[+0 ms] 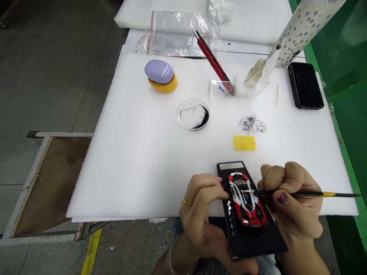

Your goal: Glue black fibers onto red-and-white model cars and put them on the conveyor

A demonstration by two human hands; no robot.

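My left hand (202, 208) grips the left side and underside of a black textured display base (243, 244) at the table's front edge. On that base sits a red, white and black model car (248, 200). My right hand (295, 196) pinches a thin paintbrush (304, 194) with a black and yellow handle, held nearly level. The brush's tip touches or hovers just over the car's roof; I cannot tell which. Beyond the base lie a yellow tape piece (244, 143) and a heap of tiny black slivers (252, 124).
A round clear dish (193, 114) holds more black slivers. Behind it stands a clear box (239, 86) with a red pen-like tool (213, 61) and a small glass bottle (255, 72). A purple egg-shaped case (159, 71), a black phone-like device (306, 86) and a dotted cylinder (305, 32) stand around.
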